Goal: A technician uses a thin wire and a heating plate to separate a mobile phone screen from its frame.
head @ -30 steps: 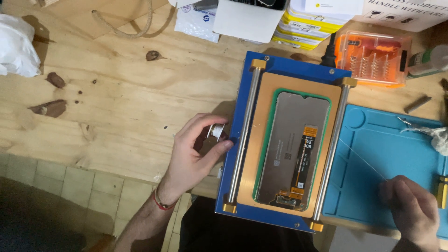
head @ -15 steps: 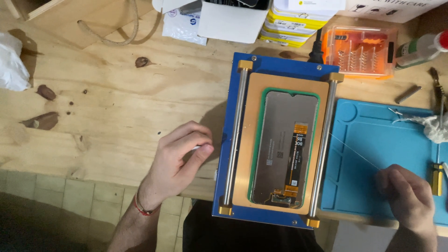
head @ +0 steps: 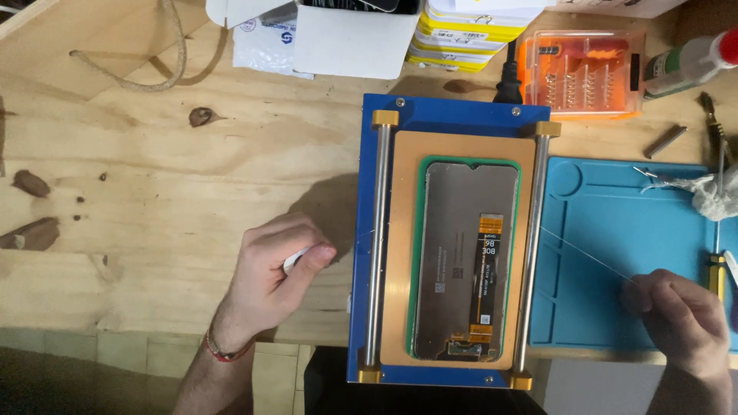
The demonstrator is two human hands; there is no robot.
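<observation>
Since a second ago the whole bench scene has slid rightward in the head view, so the blue separator plate now sits near the middle, while the left hand has drawn away from the plate's left edge and now rests on the bare plywood workbench, well left of it; the right hand has stayed low at the right, over the near edge of the blue silicone work mat. The plate carries a copper-coloured bed between two steel rods, and on that bed, inside a green frame, lies the phone screen assembly, back side up with an orange flex strip down its right half. A thin cutting wire runs taut from the pinched fingers of the right hand up and left to the plate's right rod; it shows again as a faint line by the left rod, leading toward the left hand, whose thumb and fingers are closed on a small white piece, seemingly the wire's other end. The screen thus lies between the two hands, touched by neither. Behind the plate stand an orange screwdriver bit case, a stack of yellow-edged boxes and a white carton; a yellow-handled screwdriver lies just beside the right hand.
</observation>
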